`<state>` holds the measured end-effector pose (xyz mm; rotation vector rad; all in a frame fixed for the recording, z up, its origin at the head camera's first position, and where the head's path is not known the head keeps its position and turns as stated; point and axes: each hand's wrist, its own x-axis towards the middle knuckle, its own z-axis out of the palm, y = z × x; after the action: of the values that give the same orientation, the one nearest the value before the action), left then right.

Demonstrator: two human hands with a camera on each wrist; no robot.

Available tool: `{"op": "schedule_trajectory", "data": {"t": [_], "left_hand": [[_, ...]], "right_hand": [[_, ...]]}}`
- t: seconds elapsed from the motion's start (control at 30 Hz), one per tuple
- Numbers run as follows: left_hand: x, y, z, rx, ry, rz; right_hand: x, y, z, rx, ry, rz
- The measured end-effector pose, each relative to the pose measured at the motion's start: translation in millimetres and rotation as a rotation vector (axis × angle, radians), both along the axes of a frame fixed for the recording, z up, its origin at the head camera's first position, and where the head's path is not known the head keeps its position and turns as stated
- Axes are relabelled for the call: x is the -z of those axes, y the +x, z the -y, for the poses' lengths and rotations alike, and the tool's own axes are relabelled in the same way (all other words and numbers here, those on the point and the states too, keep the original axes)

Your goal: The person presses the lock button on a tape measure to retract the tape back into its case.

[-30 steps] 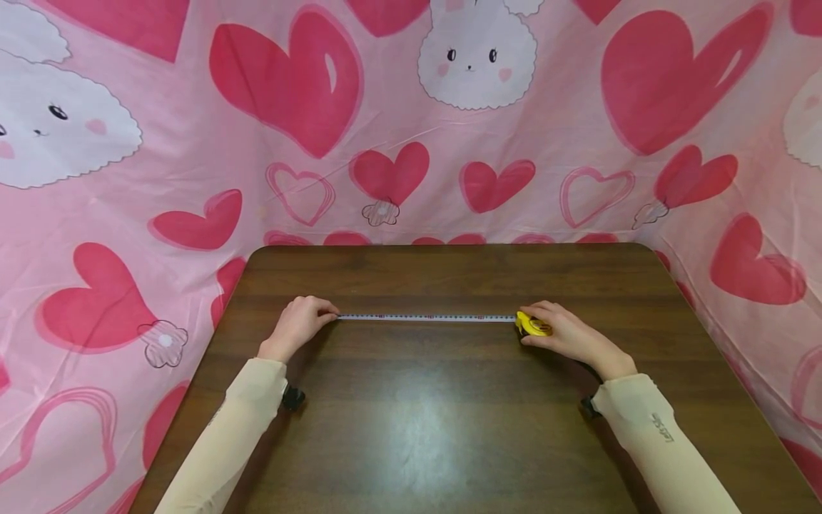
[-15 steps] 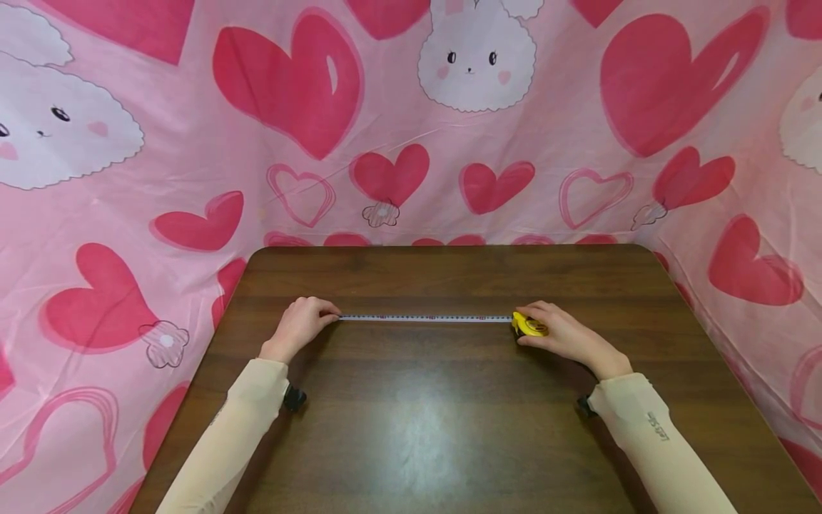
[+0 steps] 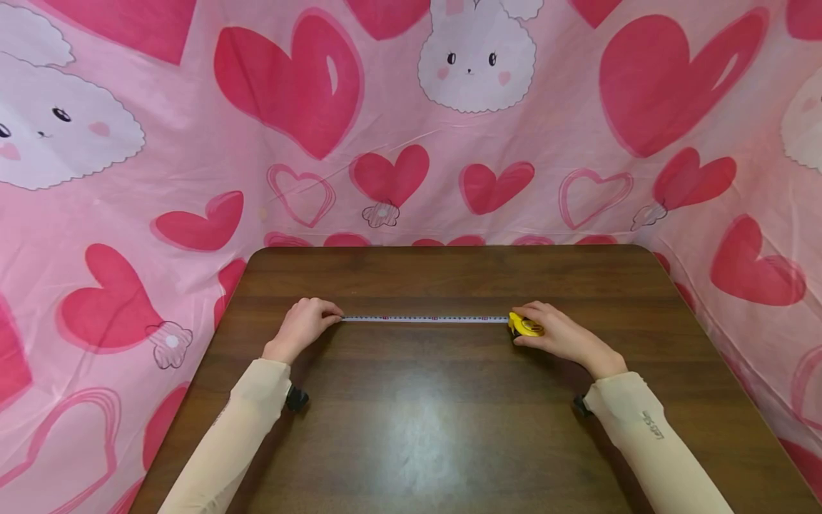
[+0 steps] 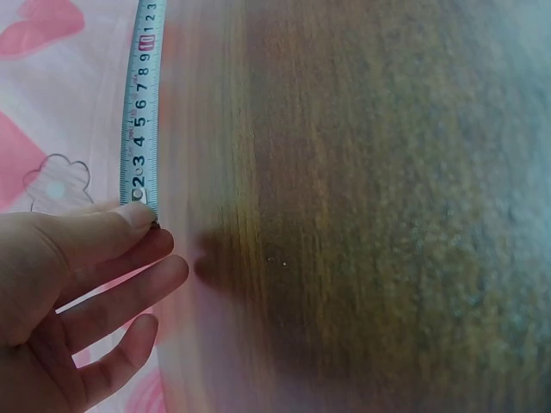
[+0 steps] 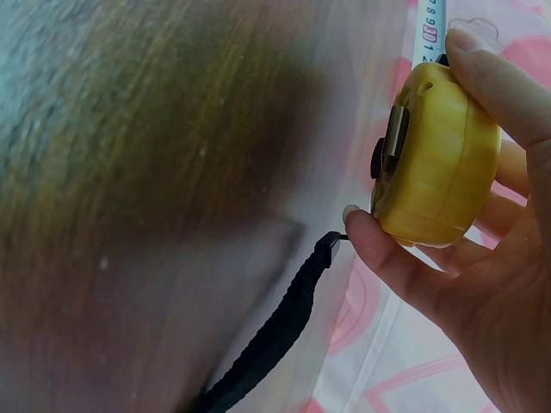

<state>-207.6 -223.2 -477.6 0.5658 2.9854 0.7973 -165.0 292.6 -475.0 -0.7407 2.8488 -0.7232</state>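
A yellow tape measure (image 3: 526, 325) is in my right hand (image 3: 564, 335), whose fingers and thumb grip its case. Its white blade (image 3: 424, 319) runs straight across to my left hand (image 3: 300, 330). There, in the left wrist view, thumb and forefinger pinch the end of the blade (image 4: 140, 112), just below the 2 mark, and the other fingers are loosely bent. The end hook is mostly hidden by the fingertips. In the right wrist view the yellow case (image 5: 443, 163) shows a metal clip, and a black strap (image 5: 280, 323) hangs from it.
Beneath both hands is a dark brown wooden table (image 3: 411, 400) with rounded far corners. Pink cloth (image 3: 411, 128) with hearts and rabbit faces hangs behind it and at both sides. A small black device (image 3: 297, 398) sits at the left wrist.
My right hand has moved a little to the left with the tape measure, and the stretch of blade between the hands is shorter. The left hand has shifted very slightly right.
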Motion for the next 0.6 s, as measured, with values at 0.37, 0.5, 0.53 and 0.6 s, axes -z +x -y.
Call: {"op": "schedule_trajectory", "data": {"t": [0.37, 0.5, 0.53, 0.6], "left_hand": [[-1.6, -1.7, -5.4, 0.007, -0.003, 0.004], [-0.9, -3.2, -7.2, 0.006, 0.004, 0.024], [-0.5, -3.6, -7.4, 0.005, 0.005, 0.027], [0.1, -4.3, -7.8, 0.000, 0.008, 0.030]], "right_hand": [[-0.3, -1.5, 4.1, 0.007, -0.008, 0.052], [-0.5, -2.9, 6.1, 0.005, -0.013, 0.056], [-0.8, -3.1, 6.5, 0.006, -0.012, 0.054], [-1.2, -3.6, 7.1, 0.004, -0.013, 0.052]]}}
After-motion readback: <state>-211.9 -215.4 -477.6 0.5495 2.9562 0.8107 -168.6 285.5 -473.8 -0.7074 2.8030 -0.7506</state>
